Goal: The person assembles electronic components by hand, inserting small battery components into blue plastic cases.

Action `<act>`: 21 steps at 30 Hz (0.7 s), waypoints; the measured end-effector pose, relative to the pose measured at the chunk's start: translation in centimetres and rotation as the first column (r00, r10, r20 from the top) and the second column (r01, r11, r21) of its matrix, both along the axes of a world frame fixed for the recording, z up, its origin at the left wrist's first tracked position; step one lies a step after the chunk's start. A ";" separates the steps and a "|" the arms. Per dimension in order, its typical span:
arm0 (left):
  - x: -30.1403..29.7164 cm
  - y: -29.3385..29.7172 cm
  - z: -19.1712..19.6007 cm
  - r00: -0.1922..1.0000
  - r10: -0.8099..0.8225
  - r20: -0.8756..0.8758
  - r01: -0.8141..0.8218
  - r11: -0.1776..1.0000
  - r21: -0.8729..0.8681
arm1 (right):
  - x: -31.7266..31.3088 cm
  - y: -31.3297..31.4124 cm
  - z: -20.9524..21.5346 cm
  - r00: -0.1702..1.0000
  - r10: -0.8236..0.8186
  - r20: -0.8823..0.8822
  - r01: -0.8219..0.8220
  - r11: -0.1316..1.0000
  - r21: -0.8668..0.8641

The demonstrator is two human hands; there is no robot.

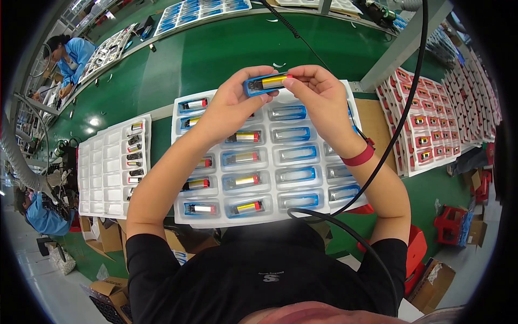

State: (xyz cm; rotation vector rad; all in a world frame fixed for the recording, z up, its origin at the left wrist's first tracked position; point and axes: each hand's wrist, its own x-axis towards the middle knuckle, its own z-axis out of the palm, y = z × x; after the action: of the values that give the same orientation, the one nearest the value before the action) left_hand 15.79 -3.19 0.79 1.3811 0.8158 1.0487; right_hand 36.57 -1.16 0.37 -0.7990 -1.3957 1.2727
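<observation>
A small blue plastic casing (252, 88), with a yellow battery cell (274, 81) and a dark part inside it, is held up above the far side of a white tray (253, 218). My left hand (229, 105) is closed around the casing's left end. At the other end my right hand (325, 105) pinches it, the thumb on the red tip of the cell and the fingers behind. Below, the tray's left columns carry blue casings with cells (241, 180) in them. Casings without cells (297, 174) lie in its right columns.
On the left stands another white tray (97, 181) with dark parts along its right side. Stacked trays with red casings (421, 108) are at the right. A black cable (402, 121) hangs past my right forearm. A person in blue (78, 54) works at the far left.
</observation>
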 end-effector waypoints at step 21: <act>1.2 0.9 -2.0 0.999 0.006 0.042 -0.007 1.000 0.028 | 0.0 -0.4 -1.6 0.994 -0.092 0.068 0.083 0.989 0.122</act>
State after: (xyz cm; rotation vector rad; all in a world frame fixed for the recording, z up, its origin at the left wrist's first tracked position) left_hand 16.95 -2.30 -1.26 1.3766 0.7783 1.0942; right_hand 36.53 -1.53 -1.26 -0.8224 -1.4647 1.0919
